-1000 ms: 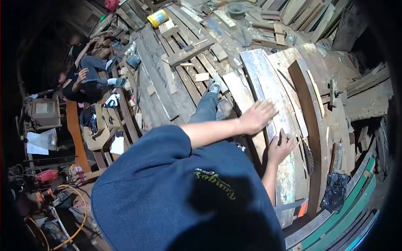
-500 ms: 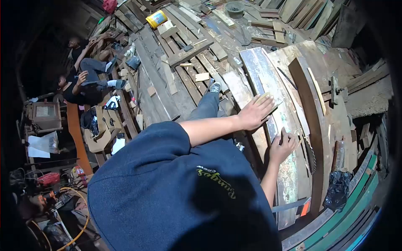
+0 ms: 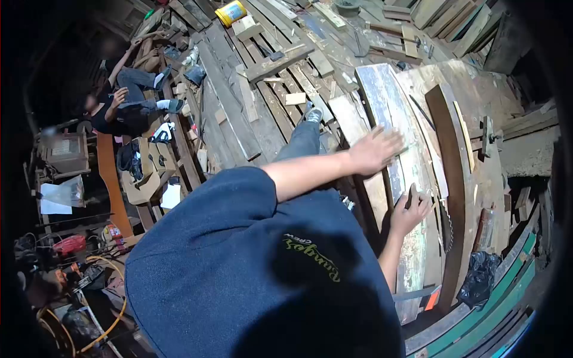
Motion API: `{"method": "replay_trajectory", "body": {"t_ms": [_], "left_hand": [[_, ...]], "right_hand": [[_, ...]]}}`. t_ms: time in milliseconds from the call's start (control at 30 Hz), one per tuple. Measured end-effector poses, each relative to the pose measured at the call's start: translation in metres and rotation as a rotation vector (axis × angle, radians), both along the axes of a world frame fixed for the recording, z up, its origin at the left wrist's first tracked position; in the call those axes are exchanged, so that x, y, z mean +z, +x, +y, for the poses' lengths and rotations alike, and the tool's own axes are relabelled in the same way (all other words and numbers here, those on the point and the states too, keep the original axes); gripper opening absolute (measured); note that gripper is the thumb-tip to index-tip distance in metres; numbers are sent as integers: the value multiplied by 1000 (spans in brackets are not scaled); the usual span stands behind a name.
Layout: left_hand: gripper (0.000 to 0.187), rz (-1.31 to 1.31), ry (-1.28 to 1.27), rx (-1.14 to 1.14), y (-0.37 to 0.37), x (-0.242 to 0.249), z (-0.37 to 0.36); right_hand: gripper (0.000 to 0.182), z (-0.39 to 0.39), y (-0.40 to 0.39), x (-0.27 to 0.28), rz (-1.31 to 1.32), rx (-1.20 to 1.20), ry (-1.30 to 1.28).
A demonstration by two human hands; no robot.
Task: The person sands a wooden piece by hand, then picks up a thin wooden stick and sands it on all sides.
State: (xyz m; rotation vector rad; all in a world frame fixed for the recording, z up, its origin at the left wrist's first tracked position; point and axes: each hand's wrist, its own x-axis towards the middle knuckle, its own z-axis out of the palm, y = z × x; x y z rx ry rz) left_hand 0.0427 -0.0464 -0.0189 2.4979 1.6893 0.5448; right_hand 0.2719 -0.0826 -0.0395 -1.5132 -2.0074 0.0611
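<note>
flat left grip (image 3: 377, 153) on paint-worn plank (image 3: 410, 171)

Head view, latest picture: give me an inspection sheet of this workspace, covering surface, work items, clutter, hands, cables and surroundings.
Surface: wooden bench top, stained.
Work items: worn painted board under the hands; dark brown plank to its right in the picture.
Clutter: wood offcut, yellow bucket and cardboard box; black plastic bag beyond the plank.
Hands: left hand flat on the board, anything beneath hidden; right hand on or just over it, fingers slightly curled.
Cables: yellow-orange cable or hose, lower left.
Surroundings: two people seated at left; stacked planks at upper right.
</note>
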Motion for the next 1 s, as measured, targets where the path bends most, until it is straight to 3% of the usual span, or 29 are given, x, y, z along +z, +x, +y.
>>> {"method": "replay_trajectory", "body": {"t_ms": [167, 233, 267, 367, 500, 567, 633, 767, 833, 900, 967, 1000], "left_hand": [[55, -42, 47, 196, -1, 2, 23], [55, -34, -53, 71, 12, -3, 0], [54, 65, 47, -58, 10, -3, -11], [54, -46, -44, -50, -7, 6, 2], [53, -77, 37, 189, 0, 12, 24], [57, -26, 48, -141, 11, -6, 1], [57, -37, -71, -257, 1, 1, -4], [54, -102, -18, 162, -8, 17, 37], [56, -20, -18, 70, 10, 10, 22], [67, 7, -4, -220, 5, -3, -2], [61, 139, -103, -248, -21, 13, 15], [55, 64, -36, -64, -27, 11, 29]], "right_hand": [[37, -1, 2, -2, 21, -1, -63], [37, 0, 4, -8, 20, 4, -10], [35, 0, 1, -4, 80, 8, -23], [35, 0, -2, 4, 20, 9, -15], [36, -2, -5, 8, 73, -1, -65], [39, -1, -3, 8, 69, 9, -55], [38, -2, -2, 7, 72, 4, -64], [35, -4, -6, 14, 89, -25, -103], [36, -4, -4, 9, 95, -37, -129], [35, -4, -7, 12, 131, -39, -93], [35, -2, -5, 11, 106, -56, -108], [34, -2, -6, 11, 117, -49, -109]]}}
